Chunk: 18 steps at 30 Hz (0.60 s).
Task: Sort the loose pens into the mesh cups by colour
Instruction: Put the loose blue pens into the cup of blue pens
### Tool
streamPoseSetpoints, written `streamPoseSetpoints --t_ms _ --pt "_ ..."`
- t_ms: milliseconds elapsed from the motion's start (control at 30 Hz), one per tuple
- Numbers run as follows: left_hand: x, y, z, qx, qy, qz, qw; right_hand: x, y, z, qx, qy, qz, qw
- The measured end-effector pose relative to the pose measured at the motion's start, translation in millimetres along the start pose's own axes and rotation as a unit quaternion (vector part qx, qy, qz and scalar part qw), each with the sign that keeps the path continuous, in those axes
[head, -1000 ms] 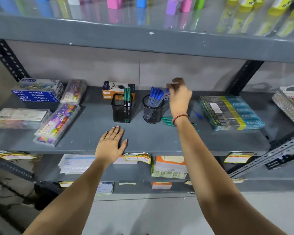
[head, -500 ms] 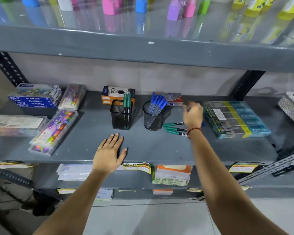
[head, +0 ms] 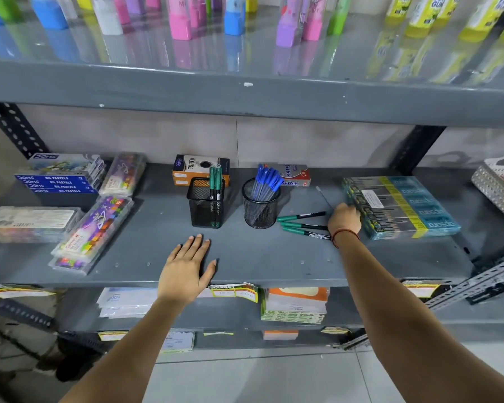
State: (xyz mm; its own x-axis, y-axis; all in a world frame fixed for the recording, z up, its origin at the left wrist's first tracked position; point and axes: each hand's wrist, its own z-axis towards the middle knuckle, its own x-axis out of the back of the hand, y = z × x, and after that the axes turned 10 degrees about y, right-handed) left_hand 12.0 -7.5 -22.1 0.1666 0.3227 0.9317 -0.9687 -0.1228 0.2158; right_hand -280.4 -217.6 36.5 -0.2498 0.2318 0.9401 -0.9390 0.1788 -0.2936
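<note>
On the grey shelf [head: 245,266] stand two black mesh cups. The square cup [head: 205,203] holds green pens [head: 215,181]. The round cup [head: 261,209] is full of blue pens [head: 266,181]. Three loose green pens [head: 301,225] lie side by side right of the round cup. My right hand [head: 344,219] is down on the shelf just past them, its fingers curled over a thin loose pen [head: 323,197] whose pale end sticks out toward the back left. My left hand [head: 186,266] lies flat and open on the shelf in front of the square cup.
A wrapped pack of pencil boxes [head: 399,205] touches my right hand's far side. Behind the cups sit an orange box [head: 200,170] and a small box [head: 296,174]. Pastel boxes [head: 58,175] and crayon packs [head: 93,231] fill the left. The upper shelf edge [head: 245,91] hangs overhead.
My right hand left the round cup, dropped right and down to the shelf, and closed over the loose pen by the pencil pack. My left hand stayed flat.
</note>
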Motion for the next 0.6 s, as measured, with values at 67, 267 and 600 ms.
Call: streamPoseSetpoints --t_ms 67,267,600 --pt "0 0 0 0.001 0.000 -0.002 1.000 5 -2 -3 -0.011 0.008 0.033 0.999" --pt "3 1 -1 0.000 0.004 -0.011 1.000 50 -30 -10 0.012 0.140 0.259 0.956" --pt "1 -1 0 -0.004 0.006 -0.003 1.000 97 -101 -30 0.094 0.167 0.512 0.837"
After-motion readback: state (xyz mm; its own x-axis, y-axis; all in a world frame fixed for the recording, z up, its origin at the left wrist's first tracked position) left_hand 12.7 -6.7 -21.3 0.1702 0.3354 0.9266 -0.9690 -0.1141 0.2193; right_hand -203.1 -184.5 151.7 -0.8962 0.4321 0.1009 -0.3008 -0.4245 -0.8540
